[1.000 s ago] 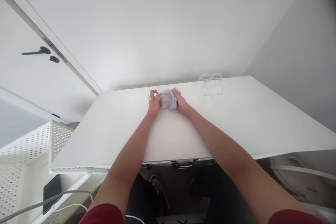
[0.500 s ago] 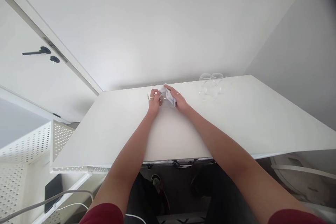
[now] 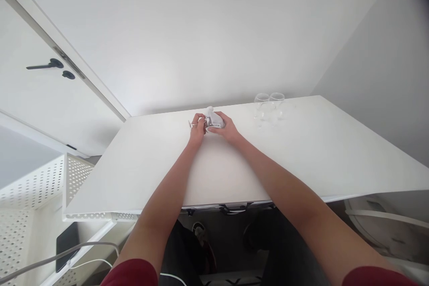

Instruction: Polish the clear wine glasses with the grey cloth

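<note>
Over the far middle of the white table [image 3: 144, 165], my left hand [image 3: 197, 129] is closed around the stem of a clear wine glass [image 3: 190, 124] held on its side. Its foot sticks out to the left of my fingers. My right hand [image 3: 229, 127] presses a light grey cloth [image 3: 215, 119] around the bowl, fingers on the far side and thumb on the near side. The cloth hides most of the bowl.
Several clear stemmed glasses [image 3: 268, 106] stand at the back right of the table, near the wall. At left are a door with a black handle [image 3: 50, 64] and a white perforated shelf unit [image 3: 77, 178]. A grey cable [image 3: 67, 250] runs at lower left.
My right hand has turned and wrapped the cloth further over the glass bowl, its thumb now on the near side. My left hand has kept its hold on the stem in nearly the same place.
</note>
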{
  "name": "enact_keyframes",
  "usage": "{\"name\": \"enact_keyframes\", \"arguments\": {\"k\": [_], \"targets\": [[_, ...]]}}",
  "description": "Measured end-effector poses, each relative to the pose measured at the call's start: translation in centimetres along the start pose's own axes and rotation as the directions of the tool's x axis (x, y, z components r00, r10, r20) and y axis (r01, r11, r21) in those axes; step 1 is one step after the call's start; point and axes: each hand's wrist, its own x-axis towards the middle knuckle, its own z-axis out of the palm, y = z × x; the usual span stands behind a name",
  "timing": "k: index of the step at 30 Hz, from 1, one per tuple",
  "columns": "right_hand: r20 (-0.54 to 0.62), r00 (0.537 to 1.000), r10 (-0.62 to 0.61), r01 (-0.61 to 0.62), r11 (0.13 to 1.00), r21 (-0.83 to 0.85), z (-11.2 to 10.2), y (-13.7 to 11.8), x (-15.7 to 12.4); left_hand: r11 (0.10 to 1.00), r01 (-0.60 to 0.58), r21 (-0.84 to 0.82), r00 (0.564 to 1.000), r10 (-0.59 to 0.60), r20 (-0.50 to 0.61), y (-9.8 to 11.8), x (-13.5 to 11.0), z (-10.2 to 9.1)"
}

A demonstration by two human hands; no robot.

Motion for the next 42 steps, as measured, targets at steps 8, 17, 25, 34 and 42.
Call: {"name": "enact_keyframes", "arguments": {"k": [8, 17, 25, 34, 42], "targets": [[-0.005, 0.994, -0.113, 0.106, 0.950, -0.293, 0.6, -0.9, -0.2, 0.997, 0.050, 0.065, 0.999, -0.050, 0.000, -1.0, 0.2, -0.2], [0.023, 0.837, 0.546, -0.509, 0.763, 0.398, -0.3, 0.0, 0.8, 0.991, -0.112, 0.071, 0.980, 0.099, 0.173, -0.4, -0.4, 0.2], [-0.073, 0.996, 0.041, -0.044, 0.998, -0.042, 0.0, 0.3, 0.5, 0.994, -0.083, 0.077, 0.995, 0.078, 0.067, -0.5, -0.1, -0.1], [-0.015, 1.000, -0.004, 0.001, 0.990, -0.142, 0.3, -0.1, -0.1, 1.000, -0.023, 0.004, 0.999, 0.023, 0.045, -0.2, -0.2, 0.0], [-0.233, 0.876, 0.422, -0.309, 0.863, 0.400, 1.2, 0.6, 0.6, 0.999, -0.046, 0.024, 0.995, 0.043, 0.085, 0.6, -0.7, 0.6]]}}
